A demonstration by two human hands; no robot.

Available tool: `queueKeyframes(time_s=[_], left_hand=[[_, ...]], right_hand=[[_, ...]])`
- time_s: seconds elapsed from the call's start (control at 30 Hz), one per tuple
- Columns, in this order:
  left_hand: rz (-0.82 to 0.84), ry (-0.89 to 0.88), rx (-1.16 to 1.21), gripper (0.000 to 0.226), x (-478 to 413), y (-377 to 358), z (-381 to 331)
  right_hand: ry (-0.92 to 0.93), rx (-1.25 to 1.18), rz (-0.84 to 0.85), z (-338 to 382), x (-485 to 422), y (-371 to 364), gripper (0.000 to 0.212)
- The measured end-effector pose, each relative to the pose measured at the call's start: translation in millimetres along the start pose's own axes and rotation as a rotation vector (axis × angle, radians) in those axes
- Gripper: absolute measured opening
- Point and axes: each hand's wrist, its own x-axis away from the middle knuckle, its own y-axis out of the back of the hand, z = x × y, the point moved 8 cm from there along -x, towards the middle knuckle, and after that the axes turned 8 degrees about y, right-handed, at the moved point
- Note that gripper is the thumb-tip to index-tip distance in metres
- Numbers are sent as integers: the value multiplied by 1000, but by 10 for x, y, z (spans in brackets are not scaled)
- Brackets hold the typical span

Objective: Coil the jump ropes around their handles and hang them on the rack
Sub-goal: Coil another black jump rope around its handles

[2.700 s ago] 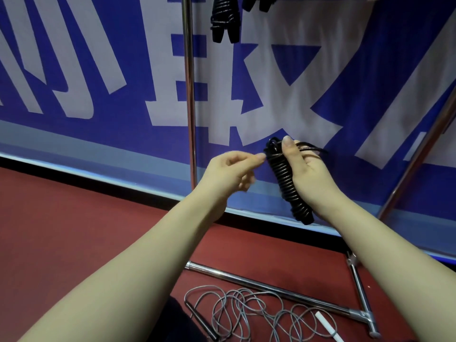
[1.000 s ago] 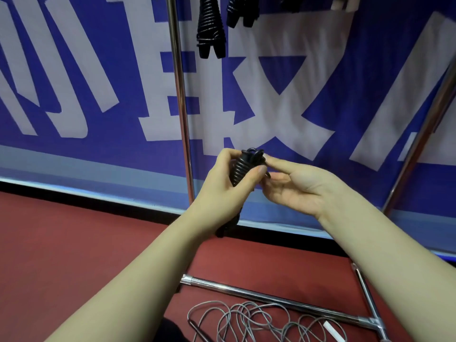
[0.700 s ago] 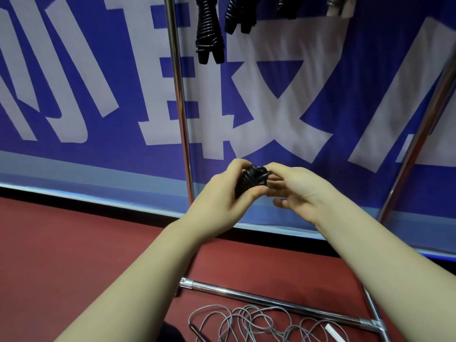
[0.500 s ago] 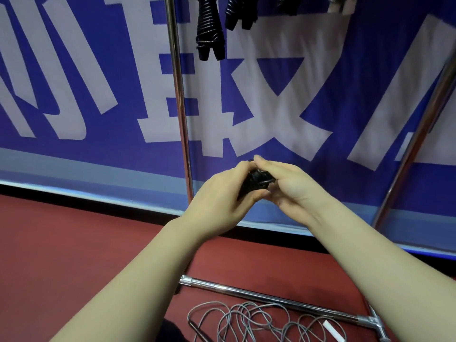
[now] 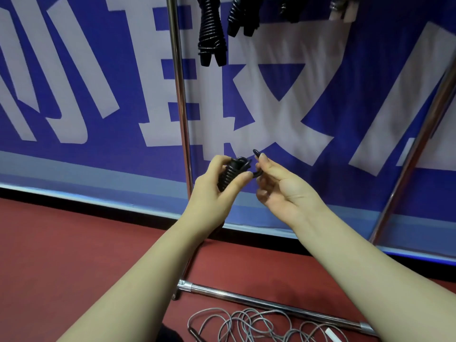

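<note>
Four coiled ropes [image 5: 212, 30] hang on the rack [image 5: 179, 95]. One black rope [image 5: 229, 174] is held. One grey rope [image 5: 246, 324] lies loose.

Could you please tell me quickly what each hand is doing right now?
Left hand: grips the coiled black jump rope.
Right hand: pinches that rope's free loop.

The left hand [image 5: 214, 191] is wrapped round the black rope [image 5: 230, 172], so its lower half and whatever is inside the coils are hidden, and the loop that the right hand [image 5: 283, 186] pinches slips partly behind the fingers. The hanging ropes [image 5: 211, 33] and the rack pole [image 5: 179, 95] are cut off by the top edge, so what the ropes hang from is out of sight. On the floor the grey rope [image 5: 246, 324] runs off the bottom edge, and the right arm [image 5: 370, 280] covers the far end of the rack's bottom bar [image 5: 246, 298].
</note>
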Motion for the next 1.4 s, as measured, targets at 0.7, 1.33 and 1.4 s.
queueKeyframes(time_s=[0.7,1.33,1.4], left_hand=[[-1,76,213,12,-16,61,94],[147,115,89,9,29,-186,114],[150,115,64,11,43,-230,102]], right_hand=[[291,277,117,242,108,-144,8],[639,830,58,383,149,-114,9],[697,946,29,386,183,-122,6]])
